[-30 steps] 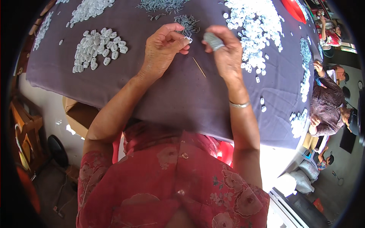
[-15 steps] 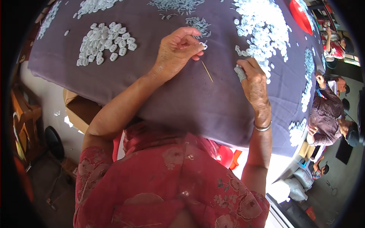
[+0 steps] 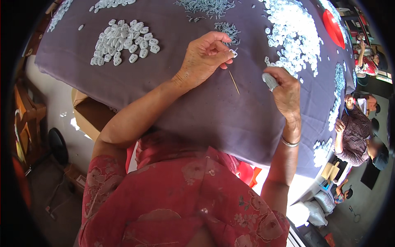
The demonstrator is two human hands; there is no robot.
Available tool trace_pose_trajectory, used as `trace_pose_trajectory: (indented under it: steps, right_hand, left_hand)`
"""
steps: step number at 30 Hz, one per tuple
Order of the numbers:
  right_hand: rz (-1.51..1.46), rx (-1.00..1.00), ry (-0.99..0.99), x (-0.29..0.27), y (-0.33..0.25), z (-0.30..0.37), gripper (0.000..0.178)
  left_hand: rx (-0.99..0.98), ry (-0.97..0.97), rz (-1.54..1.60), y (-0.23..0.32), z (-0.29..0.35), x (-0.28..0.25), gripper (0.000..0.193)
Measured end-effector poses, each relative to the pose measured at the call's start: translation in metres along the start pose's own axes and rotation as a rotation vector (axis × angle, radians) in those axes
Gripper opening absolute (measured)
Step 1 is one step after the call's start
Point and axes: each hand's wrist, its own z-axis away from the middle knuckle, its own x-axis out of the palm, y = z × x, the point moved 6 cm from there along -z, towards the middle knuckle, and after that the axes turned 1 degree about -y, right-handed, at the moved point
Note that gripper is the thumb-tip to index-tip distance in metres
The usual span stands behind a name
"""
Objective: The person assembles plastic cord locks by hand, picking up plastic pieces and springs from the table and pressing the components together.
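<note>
My left hand [image 3: 205,57] pinches a small white plastic piece [image 3: 234,53] with a looped outline between thumb and fingertips, above the table. A short grey bit shows at the piece's upper edge. To the right, my right hand [image 3: 286,92] is closed, its thumb wrapped in a grey cover [image 3: 270,82]; whatever its fingers hold is hidden. It hovers at the near edge of a large heap of small white pieces [image 3: 292,39]. Just beyond my left hand lies a small pile of grey pins [image 3: 228,32]. A thin wooden stick [image 3: 234,82] rests on the cloth between my hands.
A dark cloth [image 3: 197,111] covers the table. White oval two-holed pieces [image 3: 123,41] are heaped at left, more grey pins [image 3: 205,7] farther back. A red basin [image 3: 333,29] stands far right. Other people sit along the right side. A cardboard box [image 3: 88,113] is below left.
The view has shifted a little, so the table's contents sit farther right. My right hand has drawn slightly back from the white heap, its covered thumb turned more into sight. My left hand keeps its pinch.
</note>
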Motion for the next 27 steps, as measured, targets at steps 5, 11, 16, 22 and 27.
trace_pose_trajectory:
  steps: [5,11,16,22,27]
  right_hand:
    - [-0.681,0.192,0.015,0.024,-0.008,-0.021,0.013]
    - [-1.039,0.157,0.022,0.051,-0.006,-0.048,0.020]
    - [-1.172,0.164,0.039,0.068,-0.005,-0.052,0.019]
    - [-1.180,0.162,0.053,0.073,-0.001,-0.048,0.017]
    - [-1.202,0.169,0.068,0.076,0.002,-0.049,0.018]
  left_hand:
    - [0.005,0.014,0.009,0.001,0.000,0.000,0.024]
    - [-0.008,0.036,-0.026,0.004,0.002,0.000,0.024]
    - [0.001,0.047,-0.027,0.004,0.001,0.000,0.025]
    - [0.012,0.032,-0.029,0.003,0.001,0.000,0.026]
    - [0.007,0.033,-0.076,0.002,0.001,0.001,0.026]
